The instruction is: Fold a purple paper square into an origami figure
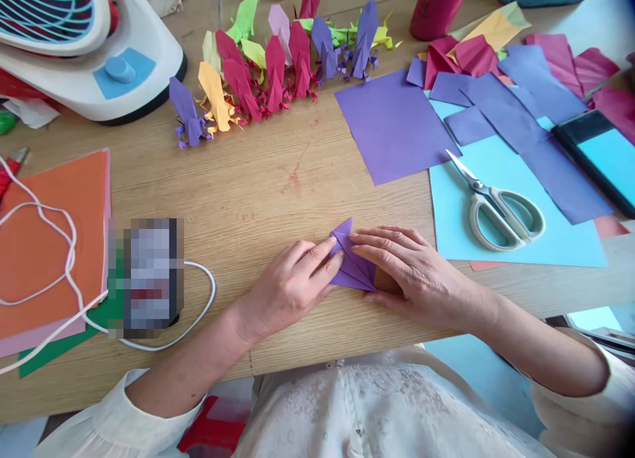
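A small folded piece of purple origami paper [354, 263] lies on the wooden table in front of me, its top corner pointing away. My left hand [297, 279] grips its left edge with the fingertips. From the other side, my right hand [411, 273] lays its index and middle fingers on the paper's upper right part, with the thumb low by the bottom right corner. Crease lines fan out towards that corner. Farther off lies a flat purple sheet [397, 127], and right of my hands a pair of scissors [501, 210] rests on light blue paper [456, 239].
Several folded paper figures [275, 74] stand in rows at the back. A white fan [124, 67] is at the back left. Left are orange paper [54, 246], a blurred phone [151, 279] and a white cable [213, 286]. A dark phone [595, 153] and purple scraps [506, 107] lie right.
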`<state>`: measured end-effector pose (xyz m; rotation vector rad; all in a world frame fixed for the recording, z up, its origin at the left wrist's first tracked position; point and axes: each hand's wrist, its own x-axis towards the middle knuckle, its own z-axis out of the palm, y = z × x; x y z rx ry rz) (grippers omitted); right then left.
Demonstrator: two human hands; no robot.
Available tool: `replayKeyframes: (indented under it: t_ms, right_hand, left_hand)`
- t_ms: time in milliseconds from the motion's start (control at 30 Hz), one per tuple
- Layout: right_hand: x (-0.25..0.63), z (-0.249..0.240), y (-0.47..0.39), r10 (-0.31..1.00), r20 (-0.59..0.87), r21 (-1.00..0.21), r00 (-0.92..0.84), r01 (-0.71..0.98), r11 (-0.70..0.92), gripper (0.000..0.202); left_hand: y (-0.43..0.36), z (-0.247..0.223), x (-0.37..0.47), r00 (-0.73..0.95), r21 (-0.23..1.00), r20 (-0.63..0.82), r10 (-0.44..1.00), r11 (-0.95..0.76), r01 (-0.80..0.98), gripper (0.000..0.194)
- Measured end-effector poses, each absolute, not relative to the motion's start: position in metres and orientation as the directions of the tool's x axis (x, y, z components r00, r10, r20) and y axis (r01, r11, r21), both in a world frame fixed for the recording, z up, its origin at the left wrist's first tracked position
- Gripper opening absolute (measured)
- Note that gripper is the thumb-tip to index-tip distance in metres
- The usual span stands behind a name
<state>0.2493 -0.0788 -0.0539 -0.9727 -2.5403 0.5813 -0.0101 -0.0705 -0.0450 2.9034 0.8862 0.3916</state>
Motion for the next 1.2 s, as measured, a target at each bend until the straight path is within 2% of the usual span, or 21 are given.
replayKeyframes:
  t_ms: [467, 700, 1200]
  right_hand:
    - [0.250, -0.048, -0.076, 0.674, 0.168, -0.491, -0.720, 0.531, 0.690, 0.058]
    - [0.259, -0.049, -0.075, 0.620, 0.128, -0.483, -0.774, 0.497, 0.721, 0.058]
    - [0.268, -0.052, -0.073, 0.567, 0.159, -0.492, -0.808, 0.433, 0.755, 0.051]
  left_hand:
    - [-0.070, -0.043, -0.015, 0.843, -0.020, 0.219, 0.492, -0.861, 0.508, 0.034]
    - [-0.070, -0.050, -0.016, 0.871, 0.069, 0.228, 0.435, -0.900, 0.431, 0.039]
    - [-0.070, -0.045, -0.016, 0.907, 0.071, 0.190, 0.375, -0.927, 0.368, 0.037]
